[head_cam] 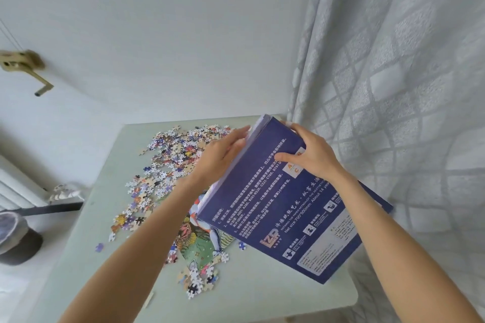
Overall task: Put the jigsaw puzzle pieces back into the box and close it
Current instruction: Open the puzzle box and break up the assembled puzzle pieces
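Gripping the tilted box, left hand and right hand hide pieces beneath.

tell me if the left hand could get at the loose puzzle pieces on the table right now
Probably not yet. The left hand grips the edge of the blue box, which both hands hold tilted above the table. The puzzle pieces lie uncovered just below it, so once it lets go the way looks free.
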